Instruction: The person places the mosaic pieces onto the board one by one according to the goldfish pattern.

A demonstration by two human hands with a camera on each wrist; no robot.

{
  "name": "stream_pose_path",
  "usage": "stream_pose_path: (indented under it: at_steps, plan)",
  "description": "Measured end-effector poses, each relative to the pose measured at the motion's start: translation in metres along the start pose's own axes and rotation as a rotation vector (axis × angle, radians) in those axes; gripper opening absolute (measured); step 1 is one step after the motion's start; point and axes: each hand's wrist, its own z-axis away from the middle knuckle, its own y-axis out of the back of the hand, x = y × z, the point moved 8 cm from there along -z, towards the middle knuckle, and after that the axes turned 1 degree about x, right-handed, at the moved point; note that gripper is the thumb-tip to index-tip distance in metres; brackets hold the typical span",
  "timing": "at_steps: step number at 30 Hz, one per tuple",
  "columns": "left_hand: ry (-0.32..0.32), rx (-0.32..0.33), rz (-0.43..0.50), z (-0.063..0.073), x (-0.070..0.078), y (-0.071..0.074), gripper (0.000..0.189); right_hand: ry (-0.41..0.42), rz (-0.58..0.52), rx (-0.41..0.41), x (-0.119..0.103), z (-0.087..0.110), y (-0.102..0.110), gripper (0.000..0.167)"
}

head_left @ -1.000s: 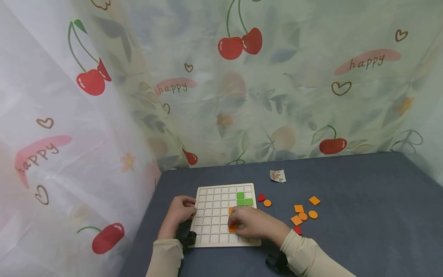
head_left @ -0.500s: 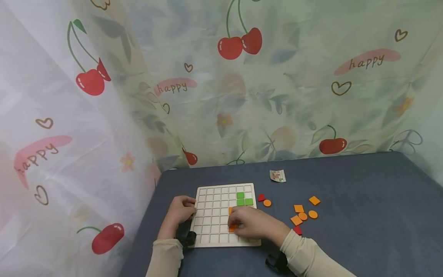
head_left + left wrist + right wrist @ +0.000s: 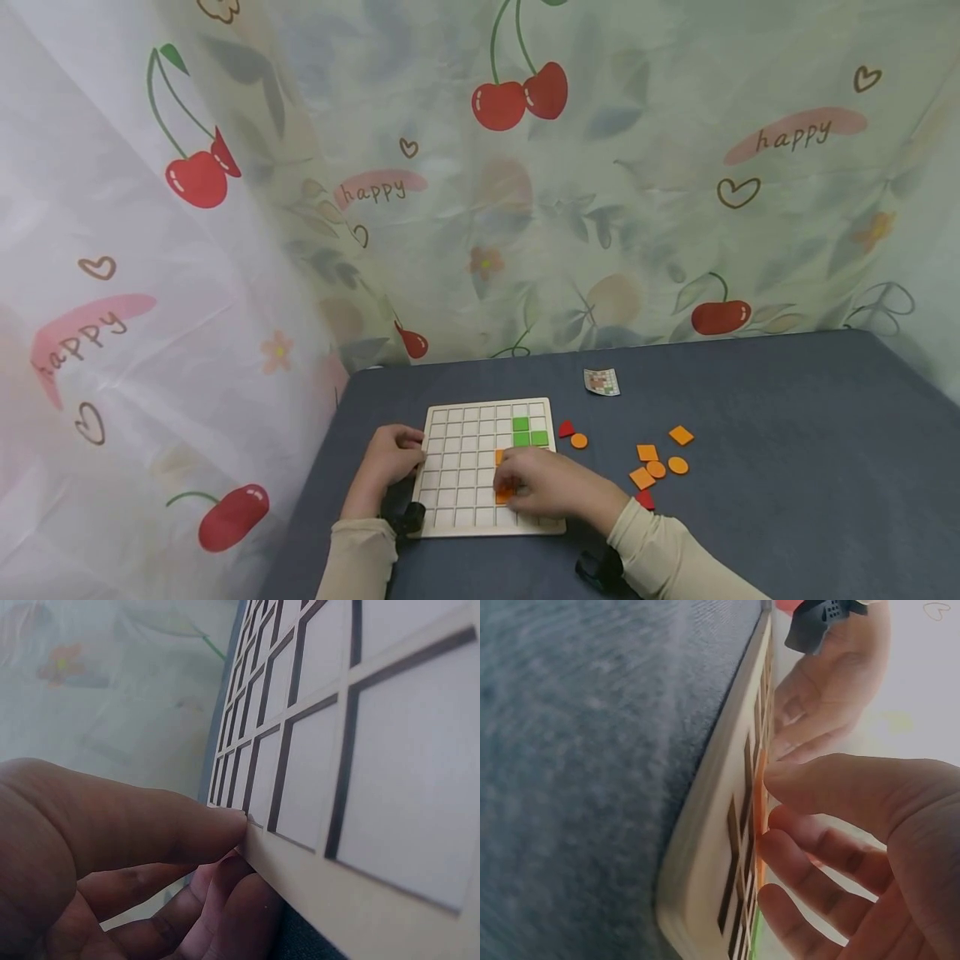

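Observation:
A pale wooden grid board (image 3: 459, 467) lies on the dark cloth. My left hand (image 3: 393, 458) grips its left edge; in the left wrist view the thumb (image 3: 202, 825) lies on the rim and the other fingers curl below it. Over the board's lower right part, my right hand (image 3: 551, 483) has its thumb and fingertips on a flat orange tile (image 3: 504, 497). The right wrist view shows orange (image 3: 760, 799) at the thumb tip, partly covered by the fingers. Another orange tile (image 3: 499, 456) peeks out above the hand. Green square tiles (image 3: 521, 437) sit in upper right cells.
Right of the board lie a red piece (image 3: 566, 428) and an orange disc (image 3: 579, 441). Farther right are several orange squares and discs (image 3: 678, 465), with another red piece (image 3: 645, 499). A small printed card (image 3: 602, 382) lies at the back. A patterned curtain (image 3: 600, 208) hangs behind the table.

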Motion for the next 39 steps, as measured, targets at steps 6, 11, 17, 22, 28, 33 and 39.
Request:
stream_pose_path:
  at_steps: [6, 11, 17, 22, 28, 33, 39]
  plan:
    - [0.007, 0.000, 0.001, -0.001, 0.000, 0.000, 0.029, 0.006, -0.002, 0.012, -0.001, 0.004, 0.007, 0.018]
    - [0.008, 0.004, -0.001, -0.001, 0.000, 0.000, 0.029, -0.007, -0.030, 0.016, 0.004, 0.012, 0.014, 0.017]
    - [0.005, 0.006, -0.003, 0.000, -0.002, 0.000, 0.029, -0.049, -0.035, 0.041, 0.021, 0.029, 0.022, 0.014]
    - [0.000, 0.004, -0.001, 0.000, -0.001, 0.000, 0.028, -0.087, -0.019, 0.071, 0.036, 0.047, 0.033, 0.012]
    - [-0.011, 0.012, -0.002, -0.001, 0.002, 0.001, 0.028, -0.127, -0.014, 0.110, 0.054, 0.067, 0.051, 0.011]
    - [-0.011, 0.013, -0.006, 0.000, 0.001, 0.001, 0.029, -0.184, -0.034, 0.144, 0.075, 0.087, 0.065, 0.012]
    - [-0.001, 0.008, -0.011, -0.001, -0.001, -0.001, 0.029, -0.232, -0.018, 0.229, 0.099, 0.111, 0.088, 0.014]
